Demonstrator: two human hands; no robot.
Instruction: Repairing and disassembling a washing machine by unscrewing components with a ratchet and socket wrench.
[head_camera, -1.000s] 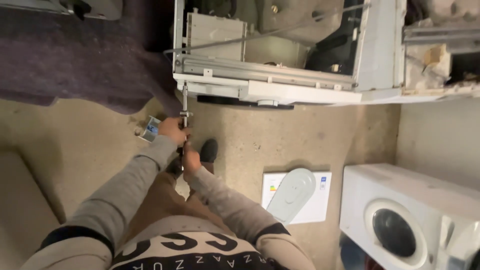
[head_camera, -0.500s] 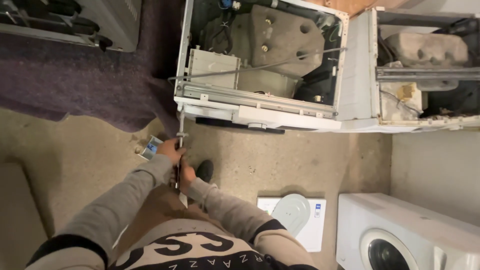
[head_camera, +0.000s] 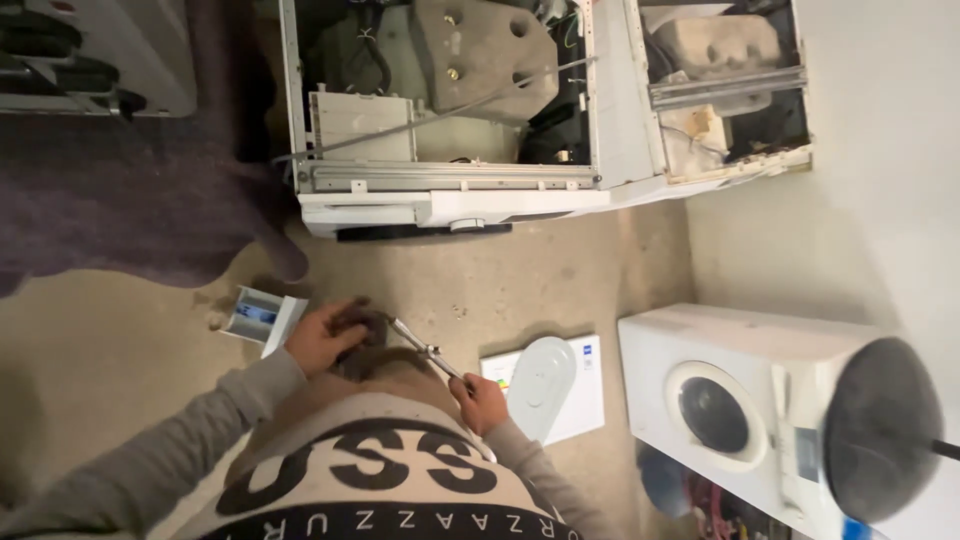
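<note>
I stand looking down at a bare concrete floor. My left hand (head_camera: 322, 337) grips the dark head end of a long metal ratchet wrench (head_camera: 425, 350). My right hand (head_camera: 481, 402) is closed on the wrench's handle end, close to my waist. The wrench lies slantwise between both hands, in front of my grey-sleeved arms. An opened white washing machine (head_camera: 450, 205), top cover off, stands ahead of me with its concrete counterweight (head_camera: 485, 55), wires and inner parts exposed.
A small detergent drawer (head_camera: 262, 317) lies on the floor near my left hand. A white panel with a grey oval lid (head_camera: 547, 385) lies to my right. Another washing machine (head_camera: 760, 400) stands at right beside a wall. A dark purple carpet (head_camera: 130, 200) covers the left.
Both hands pulled the wrench back from the machine's front edge toward my body. It swung from upright to slanting. My view shifted, showing more of the opened machine.
</note>
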